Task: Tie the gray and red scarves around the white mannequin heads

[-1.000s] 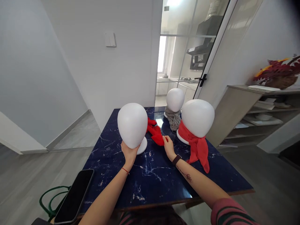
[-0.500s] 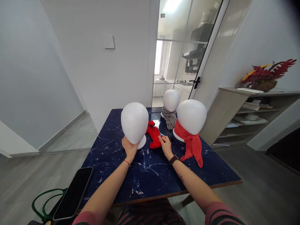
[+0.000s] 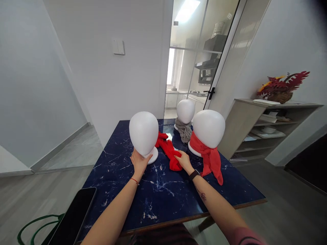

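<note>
My left hand (image 3: 139, 163) grips the neck of a bare white mannequin head (image 3: 143, 132), which stands upright on its round base on the dark blue marble table (image 3: 163, 194). My right hand (image 3: 183, 160) holds the near end of a loose red scarf (image 3: 168, 149) that trails back along the table behind the bare head. To the right stands a second white mannequin head (image 3: 208, 128) with a red scarf (image 3: 211, 160) tied round its neck. Behind them a third, smaller-looking head (image 3: 185, 111) wears a grey scarf (image 3: 182, 132).
A black phone (image 3: 73, 219) sits at the lower left, above a green-framed chair (image 3: 33, 228). A shelf unit (image 3: 265, 126) with a basket of red flowers (image 3: 282, 88) stands to the right of the table. Beyond the table is a glass door (image 3: 204, 68).
My right hand has drawn the loose red scarf toward me along the table, stretching it out. My left hand kept its grip on the bare head's neck. My view pulled back and up.
</note>
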Tool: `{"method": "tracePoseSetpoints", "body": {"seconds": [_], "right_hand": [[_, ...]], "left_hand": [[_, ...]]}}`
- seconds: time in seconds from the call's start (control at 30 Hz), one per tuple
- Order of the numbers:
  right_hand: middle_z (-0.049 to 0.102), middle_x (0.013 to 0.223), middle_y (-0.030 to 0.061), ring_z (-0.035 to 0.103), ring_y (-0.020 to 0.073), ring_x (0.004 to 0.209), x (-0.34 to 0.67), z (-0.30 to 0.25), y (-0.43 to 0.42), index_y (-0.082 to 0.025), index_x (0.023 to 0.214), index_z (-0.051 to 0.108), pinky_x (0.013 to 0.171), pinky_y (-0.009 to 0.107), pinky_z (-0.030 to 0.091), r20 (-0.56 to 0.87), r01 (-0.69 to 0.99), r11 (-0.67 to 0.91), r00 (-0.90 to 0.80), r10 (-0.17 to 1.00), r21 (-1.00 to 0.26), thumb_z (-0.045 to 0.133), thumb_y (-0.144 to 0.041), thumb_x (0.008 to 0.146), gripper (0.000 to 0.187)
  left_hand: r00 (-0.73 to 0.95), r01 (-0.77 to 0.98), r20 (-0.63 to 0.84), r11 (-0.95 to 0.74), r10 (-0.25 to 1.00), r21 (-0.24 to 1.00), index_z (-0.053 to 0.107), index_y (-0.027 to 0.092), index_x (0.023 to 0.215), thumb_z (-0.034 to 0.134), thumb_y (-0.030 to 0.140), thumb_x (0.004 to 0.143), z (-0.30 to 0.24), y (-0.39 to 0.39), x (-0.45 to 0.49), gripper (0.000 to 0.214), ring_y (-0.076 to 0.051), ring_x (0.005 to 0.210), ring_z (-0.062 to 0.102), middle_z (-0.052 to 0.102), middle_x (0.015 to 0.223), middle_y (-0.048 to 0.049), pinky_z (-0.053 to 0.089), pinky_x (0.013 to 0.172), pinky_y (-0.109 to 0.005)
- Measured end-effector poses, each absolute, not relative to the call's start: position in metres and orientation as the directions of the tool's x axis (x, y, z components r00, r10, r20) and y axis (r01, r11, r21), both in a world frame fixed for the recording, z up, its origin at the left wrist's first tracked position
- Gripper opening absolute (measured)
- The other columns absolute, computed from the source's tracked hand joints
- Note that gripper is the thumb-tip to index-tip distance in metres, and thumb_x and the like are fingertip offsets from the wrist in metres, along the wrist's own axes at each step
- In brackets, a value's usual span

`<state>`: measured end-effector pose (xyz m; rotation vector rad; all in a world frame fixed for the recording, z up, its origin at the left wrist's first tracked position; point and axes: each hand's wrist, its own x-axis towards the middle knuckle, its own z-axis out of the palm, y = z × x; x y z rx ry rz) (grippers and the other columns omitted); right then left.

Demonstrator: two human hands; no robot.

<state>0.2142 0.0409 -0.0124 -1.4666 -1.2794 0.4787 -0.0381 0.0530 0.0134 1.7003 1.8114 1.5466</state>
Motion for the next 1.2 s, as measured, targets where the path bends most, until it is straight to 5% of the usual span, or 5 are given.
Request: {"method": "tracePoseSetpoints", "body": {"seconds": [0.27, 0.47, 0.7, 0.93, 1.2], "right_hand": [[0.059, 0.062, 0.001, 0.049, 0.0163, 0.061, 0.215, -0.005, 0.034, -0.019, 0.064, 0.056, 0.062, 0.028, 0.036, 0.348, 0.408, 0.189, 0.359, 0.866, -0.893, 0.047, -0.053, 0.078, 0.038], [0.056, 0.061, 0.0008, 0.044, 0.0148, 0.059, 0.222, -0.006, 0.038, -0.02, 0.062, 0.049, 0.057, 0.026, 0.035, 0.354, 0.346, 0.203, 0.457, 0.816, -0.916, 0.039, -0.061, 0.08, 0.047], [0.055, 0.066, -0.0003, 0.045, 0.0143, 0.062, 0.209, -0.008, 0.036, -0.02, 0.068, 0.052, 0.059, 0.025, 0.037, 0.344, 0.288, 0.233, 0.435, 0.832, -0.929, 0.039, -0.059, 0.082, 0.044], [0.049, 0.065, -0.0028, 0.042, 0.0122, 0.061, 0.186, 0.013, 0.012, -0.02, 0.07, 0.05, 0.059, 0.022, 0.034, 0.445, 0.36, 0.34, 0.265, 0.855, -0.869, 0.036, -0.051, 0.089, 0.04], [0.055, 0.066, -0.0014, 0.045, 0.0113, 0.058, 0.164, 0.024, -0.009, -0.018, 0.074, 0.056, 0.056, 0.023, 0.035, 0.492, 0.367, 0.429, 0.094, 0.865, -0.825, 0.036, -0.046, 0.091, 0.039]], "left_hand": [[-0.347, 0.631, 0.464, -0.162, 0.815, 0.758, 0.029, 0.019, 0.129, 0.077, 0.03, 0.052, 0.019, 0.039, -0.032, 0.092, -0.035, 0.13, 0.03, 0.032, 0.137, -0.0178, 0.025, 0.104, -0.051], [-0.504, 0.524, 0.439, -0.141, 0.744, 0.84, 0.043, 0.019, 0.092, 0.056, 0.012, 0.063, 0.024, -0.003, -0.02, 0.033, -0.026, 0.101, 0.045, 0.045, 0.099, -0.0075, 0.038, 0.09, -0.043], [0.381, 0.287, 0.434, -0.55, 0.816, 0.784, 0.051, 0.023, 0.092, 0.043, 0.006, 0.07, 0.019, -0.045, 0.007, 0.029, -0.015, 0.078, 0.051, 0.05, 0.09, -0.0023, 0.045, 0.067, -0.028], [0.531, 0.188, 0.296, -0.451, 0.794, 0.873, 0.036, 0.032, 0.135, 0.061, 0.023, 0.075, 0.014, -0.035, 0.008, 0.066, -0.022, 0.118, 0.048, 0.035, 0.138, -0.0078, 0.05, 0.091, -0.039], [0.503, -0.023, 0.229, -0.252, 0.833, 0.968, 0.042, 0.023, 0.131, 0.067, 0.027, 0.073, 0.002, -0.027, 0.01, 0.064, -0.025, 0.1, 0.063, 0.063, 0.114, -0.0119, 0.05, 0.089, -0.043]]}}
